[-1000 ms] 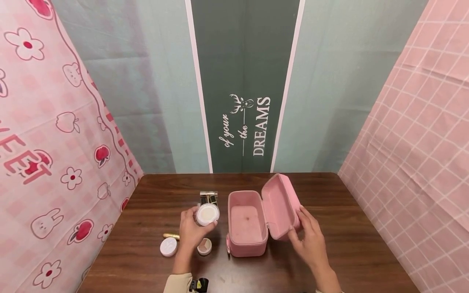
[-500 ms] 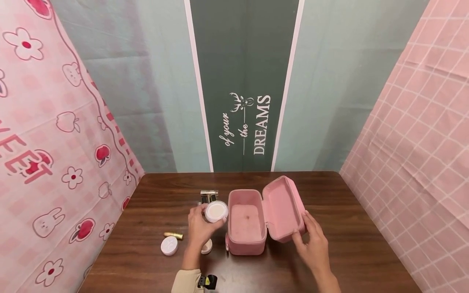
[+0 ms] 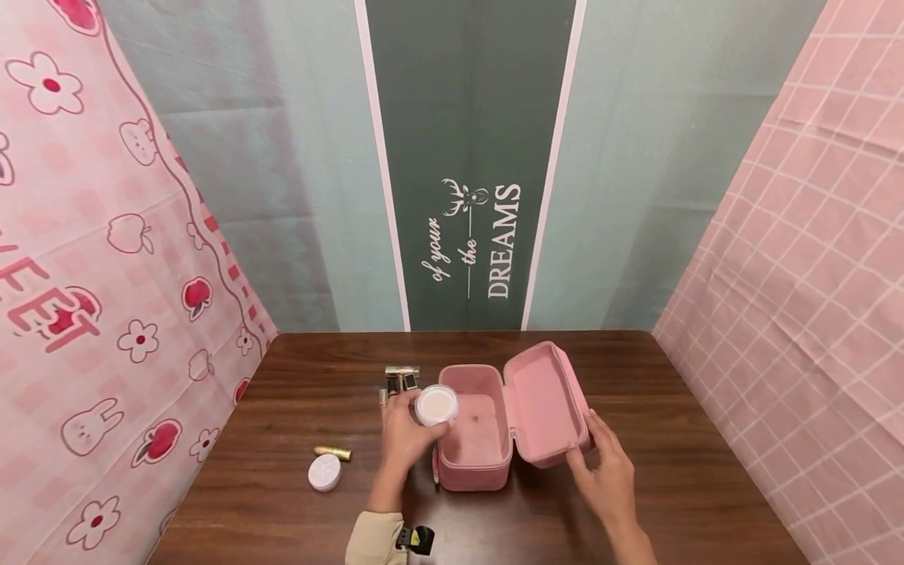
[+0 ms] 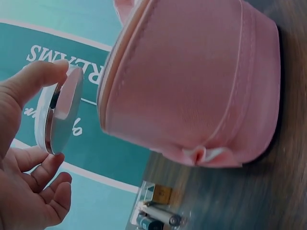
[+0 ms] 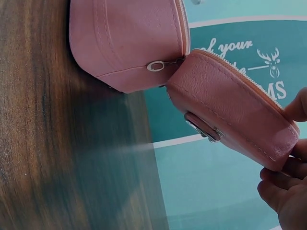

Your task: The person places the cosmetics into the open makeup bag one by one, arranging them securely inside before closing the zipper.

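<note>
My left hand (image 3: 406, 441) pinches a round white compact (image 3: 436, 405) between thumb and fingers, its pale round face up. In the head view the compact overlaps the left rim of a pink cosmetic case (image 3: 475, 477). The left wrist view shows the compact (image 4: 61, 112) edge-on, beside the case's outer wall (image 4: 177, 81). The case stands unzipped, its bare pink inside showing. Its lid (image 3: 548, 408) is folded out to the right. My right hand (image 3: 609, 475) grips the lid's outer edge; the right wrist view shows thumb and fingers at the lid's corner (image 5: 235, 108).
Left on the wooden table (image 3: 282, 400) lie a round white container (image 3: 325, 473) and a gold tube (image 3: 333, 453). Several small cosmetics (image 3: 402, 372) lie together behind my left hand. A curtain (image 3: 473, 102) hangs behind the table's back edge.
My left hand has carried the compact rightward, from over the table to the case's left rim. My left forearm now covers a small round pot. The lid has tilted slightly further out with my right hand.
</note>
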Motion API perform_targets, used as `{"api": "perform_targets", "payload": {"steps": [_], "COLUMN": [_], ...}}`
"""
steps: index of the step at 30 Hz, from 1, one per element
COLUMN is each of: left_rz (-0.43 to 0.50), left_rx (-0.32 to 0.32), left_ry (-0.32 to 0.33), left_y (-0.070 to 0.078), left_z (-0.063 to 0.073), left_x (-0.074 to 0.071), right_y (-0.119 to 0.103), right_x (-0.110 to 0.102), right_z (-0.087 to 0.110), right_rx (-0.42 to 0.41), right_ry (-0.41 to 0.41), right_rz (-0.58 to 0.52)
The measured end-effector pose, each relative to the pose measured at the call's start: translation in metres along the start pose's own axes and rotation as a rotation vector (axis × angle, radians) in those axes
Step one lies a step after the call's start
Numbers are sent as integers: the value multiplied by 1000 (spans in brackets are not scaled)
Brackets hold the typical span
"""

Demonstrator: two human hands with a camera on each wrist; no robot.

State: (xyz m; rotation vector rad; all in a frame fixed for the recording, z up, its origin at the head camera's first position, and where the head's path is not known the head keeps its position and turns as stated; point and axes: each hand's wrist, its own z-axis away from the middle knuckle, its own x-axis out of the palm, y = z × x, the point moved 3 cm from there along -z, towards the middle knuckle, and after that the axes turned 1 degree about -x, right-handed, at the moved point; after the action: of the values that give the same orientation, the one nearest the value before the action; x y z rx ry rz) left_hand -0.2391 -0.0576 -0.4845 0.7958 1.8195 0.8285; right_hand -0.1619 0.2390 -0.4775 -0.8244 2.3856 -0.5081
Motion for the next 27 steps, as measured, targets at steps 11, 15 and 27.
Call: {"api": "perform_targets", "payload": {"steps": [11, 15, 27], "left_rz": [26, 40, 50], "left_rx": [-15, -29, -34], "left_ry": [-20, -40, -83], "left_y": [7, 9, 15], "left_z": [-5, -8, -16], "left_x": [10, 13, 20], "right_y": [6, 7, 8], "right_x": [0, 0, 0], "right_z": [3, 3, 5], "right_rx": [42, 62, 101], "right_ry": [8, 3, 20], "right_rz": [-3, 1, -19]}}
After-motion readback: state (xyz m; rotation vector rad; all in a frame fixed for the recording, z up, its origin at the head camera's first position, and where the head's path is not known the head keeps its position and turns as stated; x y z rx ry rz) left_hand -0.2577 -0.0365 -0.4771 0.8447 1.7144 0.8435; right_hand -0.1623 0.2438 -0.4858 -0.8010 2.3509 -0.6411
